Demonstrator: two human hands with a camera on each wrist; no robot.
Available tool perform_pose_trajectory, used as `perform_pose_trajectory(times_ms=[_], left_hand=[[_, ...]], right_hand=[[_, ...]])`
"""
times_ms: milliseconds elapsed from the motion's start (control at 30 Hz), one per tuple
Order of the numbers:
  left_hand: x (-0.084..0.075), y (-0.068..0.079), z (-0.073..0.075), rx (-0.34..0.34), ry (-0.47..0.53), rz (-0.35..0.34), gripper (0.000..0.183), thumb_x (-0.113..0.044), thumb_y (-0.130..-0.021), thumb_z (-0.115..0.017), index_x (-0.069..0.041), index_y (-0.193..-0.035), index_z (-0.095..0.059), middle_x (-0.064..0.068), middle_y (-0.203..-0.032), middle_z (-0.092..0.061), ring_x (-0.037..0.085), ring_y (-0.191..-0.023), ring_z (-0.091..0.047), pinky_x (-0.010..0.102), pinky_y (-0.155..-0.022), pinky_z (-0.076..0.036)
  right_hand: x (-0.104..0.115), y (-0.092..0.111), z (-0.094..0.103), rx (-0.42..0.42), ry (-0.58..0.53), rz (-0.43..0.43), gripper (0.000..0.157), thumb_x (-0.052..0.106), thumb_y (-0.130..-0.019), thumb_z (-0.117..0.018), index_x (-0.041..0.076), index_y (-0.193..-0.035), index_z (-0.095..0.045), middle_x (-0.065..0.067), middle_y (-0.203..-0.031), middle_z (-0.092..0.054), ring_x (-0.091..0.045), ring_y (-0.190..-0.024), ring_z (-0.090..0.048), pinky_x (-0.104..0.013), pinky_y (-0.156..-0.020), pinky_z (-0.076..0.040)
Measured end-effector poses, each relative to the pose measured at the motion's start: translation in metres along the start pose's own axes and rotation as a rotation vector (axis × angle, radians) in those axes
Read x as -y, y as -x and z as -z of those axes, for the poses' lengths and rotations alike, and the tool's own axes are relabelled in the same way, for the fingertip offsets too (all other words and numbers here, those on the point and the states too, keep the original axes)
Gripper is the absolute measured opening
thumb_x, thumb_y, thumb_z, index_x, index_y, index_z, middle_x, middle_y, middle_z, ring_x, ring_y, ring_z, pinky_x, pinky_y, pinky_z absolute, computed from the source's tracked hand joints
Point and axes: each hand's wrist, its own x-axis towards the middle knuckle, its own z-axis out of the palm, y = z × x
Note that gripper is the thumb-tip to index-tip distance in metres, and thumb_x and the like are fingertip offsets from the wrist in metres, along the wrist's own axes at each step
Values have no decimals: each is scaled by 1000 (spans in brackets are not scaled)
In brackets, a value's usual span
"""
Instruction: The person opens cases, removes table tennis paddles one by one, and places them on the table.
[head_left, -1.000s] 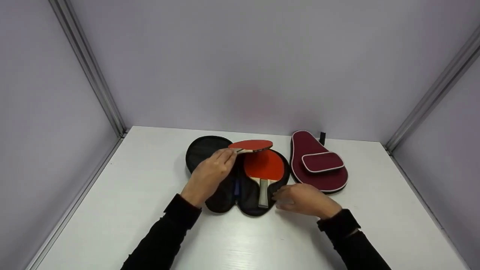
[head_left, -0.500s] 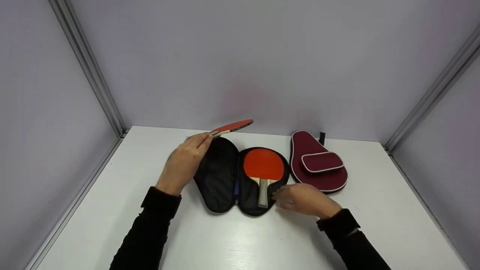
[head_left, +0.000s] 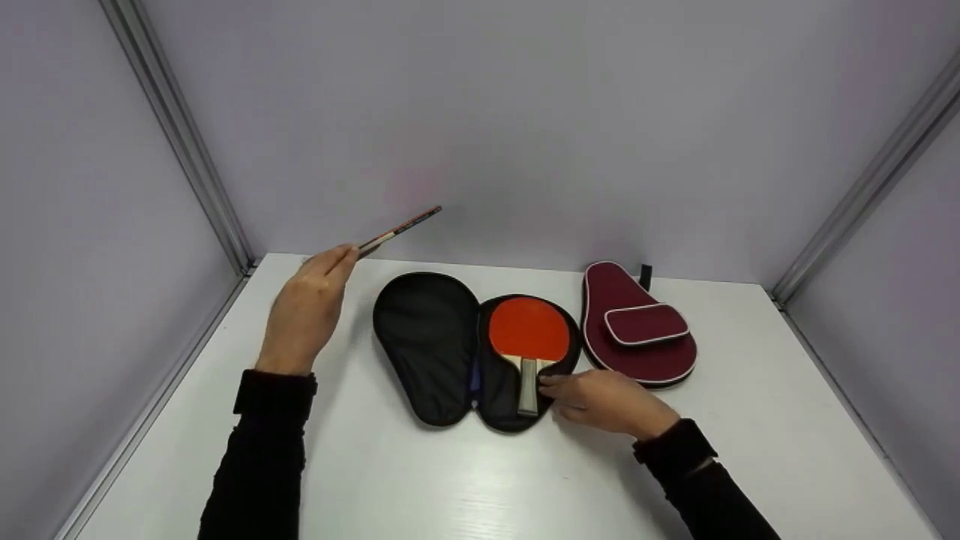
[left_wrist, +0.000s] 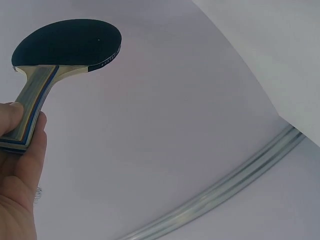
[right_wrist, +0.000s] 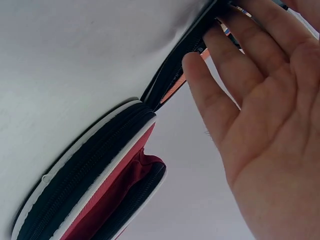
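Note:
In the head view my left hand (head_left: 306, 307) holds a table tennis paddle (head_left: 401, 228) by its handle, raised above the table's back left. The left wrist view shows that paddle's black face (left_wrist: 70, 44), with the thumb across the handle. An open black paddle case (head_left: 431, 345) lies flat in the middle. Its right half holds a second paddle (head_left: 529, 328), red face up, handle toward me. My right hand (head_left: 609, 401) is at that half's lower right rim, fingertips beside the handle; in the right wrist view its fingers are extended against the case edge.
A maroon paddle case (head_left: 634, 364) with white piping and a small front pocket (head_left: 646, 324) lies just right of the black case. All this stands on a white table (head_left: 465, 487). Pale walls (head_left: 510, 135) close off the back and both sides.
My left hand has carried the paddle from over the black case up and to the left, tilting it edge-on. The case's left half is now uncovered. My right hand has barely moved.

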Motion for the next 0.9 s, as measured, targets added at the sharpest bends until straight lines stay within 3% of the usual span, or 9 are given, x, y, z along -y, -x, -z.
perform_pose_trajectory(times_ms=[467, 900], left_hand=[[56, 23, 16, -12, 50, 185, 35, 11, -113, -65, 11, -146, -75, 32, -145, -78, 58, -132, -78, 66, -111, -67], [90, 46, 21, 76, 59, 374, 34, 11, -113, -64, 7, -145, -76, 34, -149, -75, 67, -133, -72, 81, -103, -62]], right_hand=[[-1, 0, 1, 21, -43, -8, 42, 13, -110, -77, 13, -152, -81, -7, -153, -82, -31, -125, -87, -52, -102, -73], [-3, -1, -1, 32, -47, -13, 43, 16, -112, -76, 13, -154, -79, -8, -155, -80, -31, -130, -85, -54, -108, -71]])
